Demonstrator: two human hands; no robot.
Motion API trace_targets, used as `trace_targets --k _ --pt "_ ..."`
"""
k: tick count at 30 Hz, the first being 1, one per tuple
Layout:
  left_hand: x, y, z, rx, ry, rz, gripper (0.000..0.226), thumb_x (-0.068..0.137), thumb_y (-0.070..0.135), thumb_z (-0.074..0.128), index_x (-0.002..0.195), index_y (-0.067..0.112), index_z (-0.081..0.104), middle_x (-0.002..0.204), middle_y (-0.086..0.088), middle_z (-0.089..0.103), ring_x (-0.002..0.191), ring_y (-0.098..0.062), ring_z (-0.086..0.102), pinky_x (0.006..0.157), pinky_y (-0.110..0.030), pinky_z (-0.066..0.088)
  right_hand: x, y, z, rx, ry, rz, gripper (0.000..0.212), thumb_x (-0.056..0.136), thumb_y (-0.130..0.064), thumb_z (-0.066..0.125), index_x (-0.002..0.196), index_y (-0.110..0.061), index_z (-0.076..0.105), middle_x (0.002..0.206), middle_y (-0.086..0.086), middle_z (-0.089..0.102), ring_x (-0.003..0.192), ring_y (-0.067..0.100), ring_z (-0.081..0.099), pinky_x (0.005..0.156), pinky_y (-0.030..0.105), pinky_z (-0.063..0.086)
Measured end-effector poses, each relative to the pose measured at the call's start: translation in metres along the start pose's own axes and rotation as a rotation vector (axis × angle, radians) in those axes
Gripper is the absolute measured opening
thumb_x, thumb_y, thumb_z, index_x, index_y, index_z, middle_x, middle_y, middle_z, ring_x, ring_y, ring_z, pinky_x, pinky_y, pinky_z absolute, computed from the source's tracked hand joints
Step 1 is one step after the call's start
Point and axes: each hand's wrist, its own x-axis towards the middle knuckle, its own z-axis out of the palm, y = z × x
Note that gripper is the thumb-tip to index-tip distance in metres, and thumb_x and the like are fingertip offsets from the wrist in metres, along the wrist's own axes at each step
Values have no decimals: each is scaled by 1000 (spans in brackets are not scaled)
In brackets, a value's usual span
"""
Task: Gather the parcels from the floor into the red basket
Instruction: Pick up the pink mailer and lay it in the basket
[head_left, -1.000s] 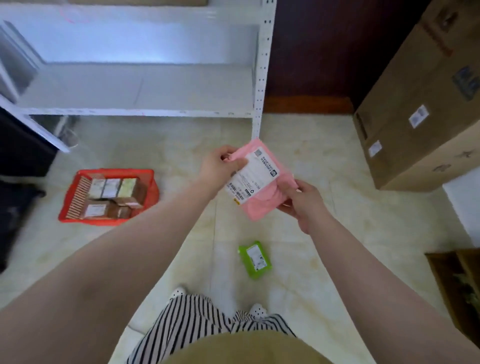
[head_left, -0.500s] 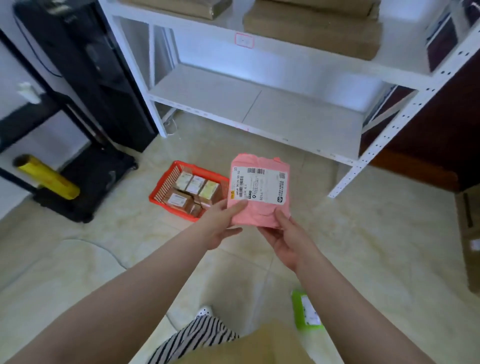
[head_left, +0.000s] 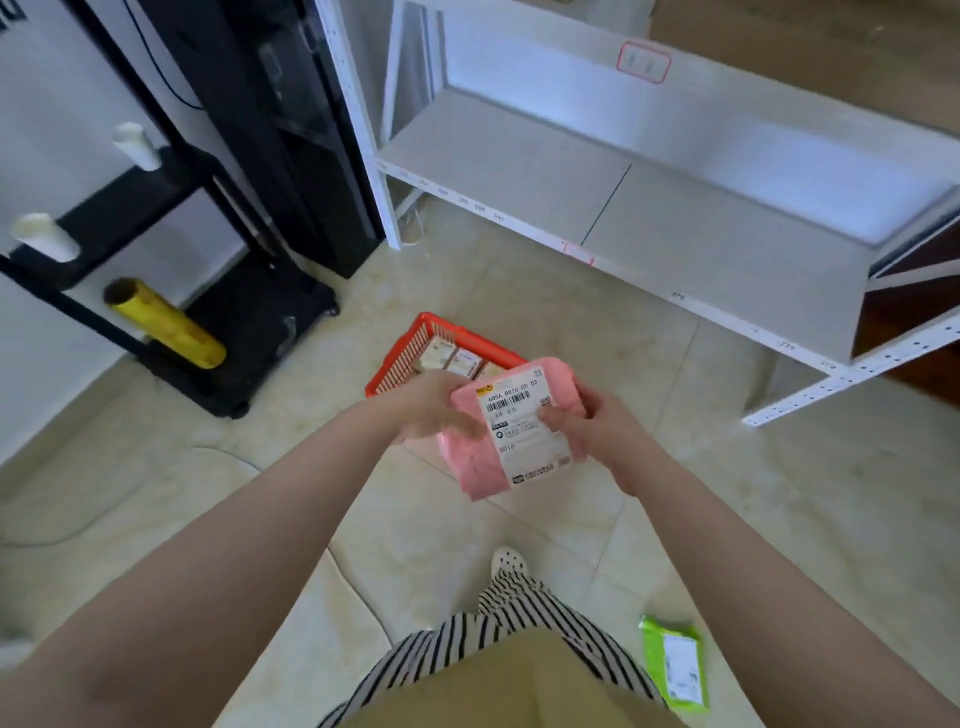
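Note:
A pink parcel (head_left: 480, 457) with a white shipping label is held in front of me by both hands, its label facing up. My left hand (head_left: 431, 408) grips its left edge, thumb on top. My right hand (head_left: 592, 423) grips its right edge, thumb on the label. Just beyond the parcel, the red basket (head_left: 397, 358) sits on the floor with several small boxes inside; the parcel and my left hand hide its near part. A green parcel (head_left: 675, 662) lies on the tiles at the lower right, beside my leg.
A white metal shelf rack (head_left: 597, 192) stands behind the basket, its low shelf bare. A black wheeled cart (head_left: 249, 322) carrying a yellow film roll (head_left: 166, 325) stands to the left. My striped trouser leg and slipper (head_left: 509, 561) are below the hands.
I have turned left and moved toward the basket. The pink parcel came lower, now over the basket's near edge, with both hands still on it. The green parcel slid to the lower right.

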Motion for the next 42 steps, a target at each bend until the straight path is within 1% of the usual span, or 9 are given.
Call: trace_targets --k 7,11,14,19,23,30,35,40,42 --pt "35 -29 -44 -476 386 -139 46 76 21 79 115 13 56 107 -6 66 95 -24 66 80 -39 56 60 -20 44 203 -1 171 27 90 -20 66 116 -13 63 100 5 74 72 17 71 55 32 58" --pt "66 -51 -59 -625 327 -195 46 78 19 76 118 14 53 114 -9 65 98 -27 66 83 -44 57 95 -26 79 262 87 252 29 91 -20 65 120 -15 61 110 10 72 75 19 69 59 33 58" --pt "97 -65 -75 -611 320 -184 49 80 15 74 124 10 53 114 -8 61 97 -23 60 70 -30 52 122 -30 103 352 185 302 38 93 -17 63 129 -9 54 110 11 69 72 18 66 47 27 55" --pt "153 -86 -123 -523 287 -116 42 82 20 73 119 10 59 109 -4 63 92 -18 59 70 -24 49 177 -35 132 474 278 350 25 94 -16 61 118 -11 56 88 2 68 70 17 66 42 22 51" --pt "191 -108 -146 -423 228 -50 37 83 21 72 117 14 60 101 0 60 89 -17 58 61 -20 46 216 -20 150 504 311 371 27 94 -19 62 119 -11 59 99 6 71 79 21 69 63 34 58" --pt "304 -200 -86 -167 242 -57 43 78 28 76 113 6 65 108 -7 69 98 -24 65 86 -41 55 292 104 159 428 419 395 16 90 -15 66 105 -10 63 100 9 72 77 22 71 57 30 60" --pt "400 -284 -9 8 138 -42 32 81 27 73 107 10 66 103 -5 69 95 -25 65 82 -39 56 359 235 158 339 481 358 15 89 -6 65 104 -9 62 93 7 68 71 17 67 46 20 54" --pt "482 -357 37 188 94 58 40 76 36 77 105 10 66 101 -4 70 91 -22 66 72 -37 56 429 347 156 210 477 308 19 89 -16 68 107 -13 64 105 10 72 86 27 70 77 38 59" --pt "506 -381 48 309 128 98 41 76 39 76 105 12 67 101 -4 71 91 -22 65 75 -35 53 450 377 159 154 432 289 17 88 -19 68 103 -13 63 102 12 72 77 22 69 61 28 57"
